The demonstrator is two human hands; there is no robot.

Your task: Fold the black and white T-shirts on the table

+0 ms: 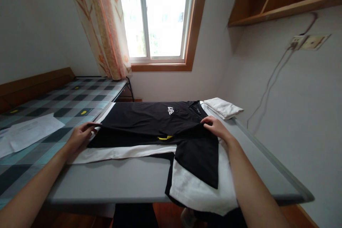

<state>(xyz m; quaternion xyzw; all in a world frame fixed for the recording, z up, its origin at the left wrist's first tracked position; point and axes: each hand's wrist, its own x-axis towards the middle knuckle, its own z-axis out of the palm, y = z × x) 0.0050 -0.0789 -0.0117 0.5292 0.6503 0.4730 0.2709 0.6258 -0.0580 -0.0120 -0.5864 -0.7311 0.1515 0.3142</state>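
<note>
A black T-shirt (141, 114) with white lettering on its chest lies stretched sideways over the grey table, its collar to the right. My left hand (80, 137) pinches its hem at the left end. At the shoulder near the collar, my right hand (213, 127) grips the fabric between thumb and fingers. A raised fold runs between both hands, with a small yellow strip showing below it. One black sleeve hangs toward me. Beneath it, white cloth (197, 188) shows along the near side and drapes over the table's front edge.
The grey table (114, 178) bears a folded white cloth (223, 108) at its far right. To the left is a checked bed (91, 94) with white papers (32, 131). A curtain (103, 25), a window, a wall shelf (267, 7) and a socket with hanging cord (298, 42) surround it.
</note>
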